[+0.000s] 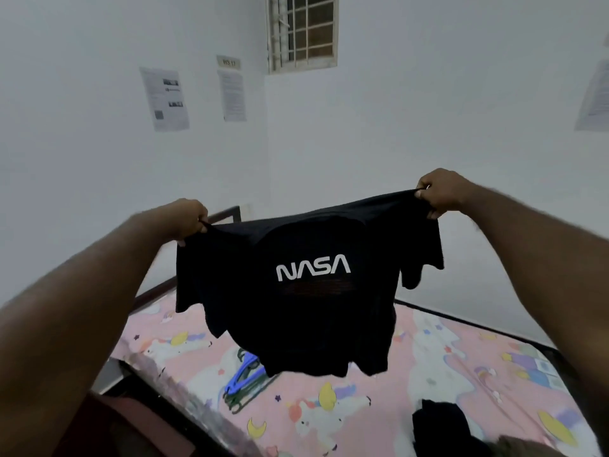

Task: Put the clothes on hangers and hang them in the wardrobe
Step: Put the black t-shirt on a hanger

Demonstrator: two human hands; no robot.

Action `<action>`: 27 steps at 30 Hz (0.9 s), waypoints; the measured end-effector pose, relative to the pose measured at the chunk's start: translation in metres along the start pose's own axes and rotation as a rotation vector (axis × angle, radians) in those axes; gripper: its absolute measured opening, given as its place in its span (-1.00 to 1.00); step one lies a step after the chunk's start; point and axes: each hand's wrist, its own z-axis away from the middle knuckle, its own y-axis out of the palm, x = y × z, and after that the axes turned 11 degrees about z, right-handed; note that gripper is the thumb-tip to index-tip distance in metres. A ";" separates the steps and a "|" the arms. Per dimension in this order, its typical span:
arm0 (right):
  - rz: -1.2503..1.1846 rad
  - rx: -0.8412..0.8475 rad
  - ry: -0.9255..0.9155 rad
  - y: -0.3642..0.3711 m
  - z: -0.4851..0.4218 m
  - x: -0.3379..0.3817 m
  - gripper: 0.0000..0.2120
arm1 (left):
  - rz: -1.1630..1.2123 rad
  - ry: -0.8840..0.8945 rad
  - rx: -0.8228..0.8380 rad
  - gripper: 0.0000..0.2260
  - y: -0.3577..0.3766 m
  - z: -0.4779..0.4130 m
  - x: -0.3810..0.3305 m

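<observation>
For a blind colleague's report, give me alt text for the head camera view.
Left hand and right hand hold a black NASA T-shirt up by its shoulders above a pink unicorn-print bed. Plastic hangers and dark clothes lie on the bed.

- A T-shirt (296, 291) hangs spread in the air above the bed (428, 351), its printed side toward the camera.
- The left hand (186, 219) grips its left shoulder; the right hand (440, 192) grips its right shoulder, higher up.
- A stack of hangers (244, 377) lies on the bed below the shirt's lower left edge.
- A pile of clothes (441, 427) lies on the bed to the right of the hangers, nearer the camera.
- Behind the bed, two walls meet in a corner, with a barred window (301, 31) high up just right of it.
- Two paper sheets (166, 98) and a small sign (228, 62) are on the left wall; another sheet (594, 97) is on the right wall.
</observation>
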 end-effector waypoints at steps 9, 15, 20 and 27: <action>0.177 0.200 0.050 0.052 0.039 -0.028 -0.87 | -0.138 0.019 0.217 -0.96 0.066 0.019 0.027; 0.232 0.289 0.077 0.076 0.042 -0.057 -0.89 | -0.074 0.029 0.277 -0.73 0.104 0.011 0.038; 0.233 0.472 0.142 0.088 0.030 -0.076 -0.88 | -0.059 -0.037 0.339 -0.70 0.122 -0.007 0.035; 0.083 0.624 0.196 0.125 -0.008 -0.106 -0.90 | -0.162 -0.089 0.508 -0.77 0.159 -0.056 0.030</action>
